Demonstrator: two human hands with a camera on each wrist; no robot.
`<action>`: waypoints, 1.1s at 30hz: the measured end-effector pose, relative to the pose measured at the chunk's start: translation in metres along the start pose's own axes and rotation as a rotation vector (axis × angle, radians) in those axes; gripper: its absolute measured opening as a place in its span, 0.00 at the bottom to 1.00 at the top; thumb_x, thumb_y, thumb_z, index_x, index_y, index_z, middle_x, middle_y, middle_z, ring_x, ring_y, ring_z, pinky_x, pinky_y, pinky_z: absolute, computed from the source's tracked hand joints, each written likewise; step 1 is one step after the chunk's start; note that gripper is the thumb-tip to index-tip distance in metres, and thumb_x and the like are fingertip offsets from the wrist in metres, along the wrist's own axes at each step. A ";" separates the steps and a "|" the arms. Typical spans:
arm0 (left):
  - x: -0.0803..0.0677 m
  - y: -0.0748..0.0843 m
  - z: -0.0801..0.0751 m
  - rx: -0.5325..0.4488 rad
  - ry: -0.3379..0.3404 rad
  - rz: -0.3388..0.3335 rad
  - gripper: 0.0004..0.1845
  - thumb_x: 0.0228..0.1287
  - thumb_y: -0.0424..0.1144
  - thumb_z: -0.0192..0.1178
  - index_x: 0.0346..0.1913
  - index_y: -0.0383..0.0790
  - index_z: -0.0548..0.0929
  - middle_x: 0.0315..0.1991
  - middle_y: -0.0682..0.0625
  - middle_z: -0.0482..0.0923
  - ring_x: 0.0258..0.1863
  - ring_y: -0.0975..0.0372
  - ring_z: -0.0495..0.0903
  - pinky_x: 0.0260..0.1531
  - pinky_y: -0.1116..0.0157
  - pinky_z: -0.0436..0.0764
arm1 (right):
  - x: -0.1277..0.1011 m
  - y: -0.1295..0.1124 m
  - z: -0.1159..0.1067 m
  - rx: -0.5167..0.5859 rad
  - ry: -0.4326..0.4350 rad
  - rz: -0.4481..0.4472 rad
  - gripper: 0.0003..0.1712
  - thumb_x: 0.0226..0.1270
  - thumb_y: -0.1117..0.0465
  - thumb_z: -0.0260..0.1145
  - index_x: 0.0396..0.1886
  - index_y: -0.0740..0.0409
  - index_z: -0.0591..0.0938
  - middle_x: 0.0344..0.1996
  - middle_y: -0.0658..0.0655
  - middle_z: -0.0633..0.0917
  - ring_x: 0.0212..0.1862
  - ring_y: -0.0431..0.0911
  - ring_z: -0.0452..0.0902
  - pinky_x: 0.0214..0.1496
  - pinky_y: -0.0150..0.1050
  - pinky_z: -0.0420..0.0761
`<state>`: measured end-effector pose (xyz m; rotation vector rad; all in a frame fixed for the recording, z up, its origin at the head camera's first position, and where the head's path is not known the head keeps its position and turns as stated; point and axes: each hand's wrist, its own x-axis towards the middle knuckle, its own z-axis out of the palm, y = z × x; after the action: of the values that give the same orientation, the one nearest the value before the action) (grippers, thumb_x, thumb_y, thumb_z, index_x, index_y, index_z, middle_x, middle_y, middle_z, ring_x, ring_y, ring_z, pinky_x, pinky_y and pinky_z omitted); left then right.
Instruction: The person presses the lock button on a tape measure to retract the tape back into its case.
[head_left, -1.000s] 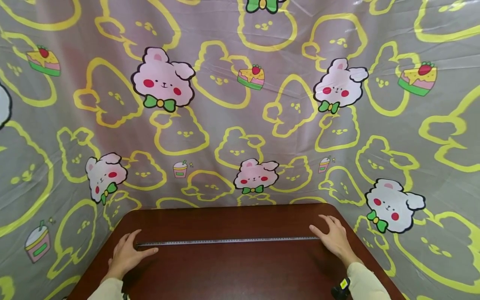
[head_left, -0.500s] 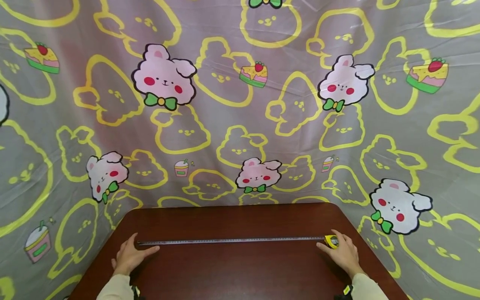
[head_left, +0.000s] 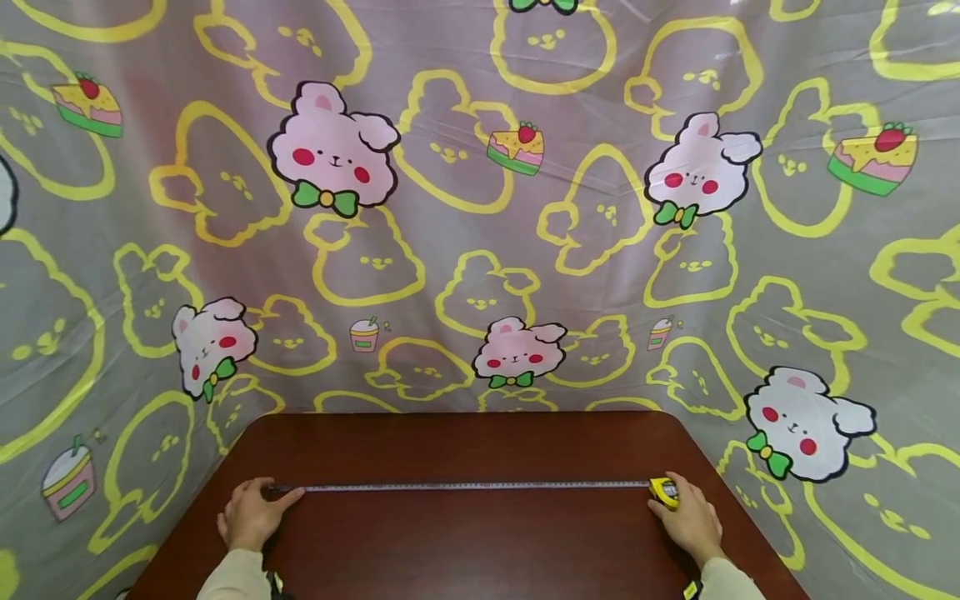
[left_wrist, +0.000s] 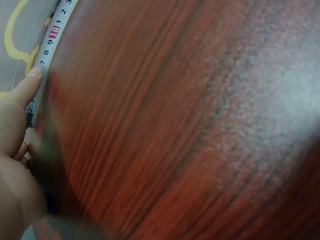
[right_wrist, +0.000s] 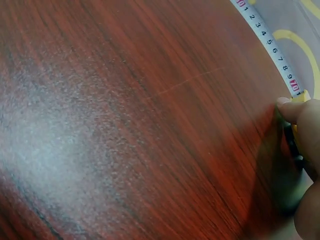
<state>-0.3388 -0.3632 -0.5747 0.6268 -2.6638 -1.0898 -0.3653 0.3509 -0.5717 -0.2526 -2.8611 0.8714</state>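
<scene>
The tape [head_left: 480, 485] runs sideways across the lower frame — left hand [head_left: 250, 517] pinching its end [left_wrist: 31, 119], right hand [head_left: 693, 520] gripping its yellow case [head_left: 664, 492].

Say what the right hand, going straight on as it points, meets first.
Apparently the yellow and black tape measure case, at the front of the right hand; depth is hard to judge.

From here I hold my left hand [head_left: 251, 518] pinched at the tape measure's [head_left: 465, 485] free end, my right hand [head_left: 693, 521] curled round its case end.
</scene>
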 end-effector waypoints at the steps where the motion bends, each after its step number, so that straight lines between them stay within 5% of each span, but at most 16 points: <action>1: -0.001 0.001 0.001 0.001 0.011 0.004 0.47 0.58 0.65 0.71 0.64 0.28 0.70 0.68 0.23 0.56 0.65 0.27 0.55 0.66 0.30 0.41 | -0.001 0.000 -0.001 0.002 -0.003 0.004 0.43 0.69 0.48 0.71 0.74 0.62 0.64 0.66 0.79 0.66 0.60 0.78 0.64 0.55 0.72 0.65; 8: -0.002 -0.005 0.000 -0.033 0.066 0.006 0.44 0.57 0.65 0.72 0.58 0.32 0.68 0.61 0.24 0.64 0.62 0.29 0.62 0.64 0.28 0.43 | 0.000 0.002 -0.002 0.028 -0.020 0.013 0.42 0.69 0.49 0.71 0.75 0.61 0.65 0.67 0.78 0.66 0.60 0.77 0.66 0.56 0.72 0.63; 13: 0.000 -0.009 -0.001 -0.052 0.094 0.052 0.42 0.55 0.67 0.72 0.52 0.33 0.69 0.55 0.27 0.68 0.58 0.33 0.67 0.57 0.29 0.55 | 0.002 0.000 -0.008 0.069 -0.029 0.030 0.42 0.70 0.49 0.71 0.76 0.59 0.64 0.69 0.76 0.64 0.63 0.75 0.65 0.56 0.77 0.57; 19: 0.000 -0.008 -0.009 -0.067 0.109 0.093 0.39 0.55 0.65 0.74 0.47 0.36 0.68 0.51 0.32 0.68 0.53 0.40 0.70 0.44 0.36 0.67 | 0.003 -0.002 -0.017 0.093 -0.021 0.007 0.41 0.70 0.51 0.71 0.75 0.59 0.64 0.68 0.75 0.64 0.63 0.71 0.67 0.52 0.76 0.63; 26: 0.003 0.007 -0.025 -0.163 0.093 0.164 0.34 0.62 0.51 0.76 0.48 0.29 0.66 0.53 0.30 0.65 0.55 0.39 0.65 0.55 0.41 0.65 | 0.003 -0.009 -0.027 0.152 0.021 -0.115 0.37 0.69 0.62 0.69 0.71 0.71 0.63 0.63 0.79 0.64 0.59 0.71 0.66 0.57 0.67 0.69; 33: 0.002 0.025 -0.042 -0.223 0.043 0.178 0.36 0.66 0.54 0.72 0.52 0.29 0.63 0.55 0.31 0.64 0.56 0.39 0.65 0.54 0.42 0.64 | 0.002 -0.016 -0.044 0.171 0.035 -0.149 0.36 0.73 0.63 0.66 0.74 0.69 0.63 0.63 0.80 0.62 0.63 0.71 0.59 0.62 0.69 0.64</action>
<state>-0.3344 -0.3747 -0.5272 0.3595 -2.4586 -1.2807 -0.3614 0.3618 -0.5260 -0.0344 -2.7115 1.0610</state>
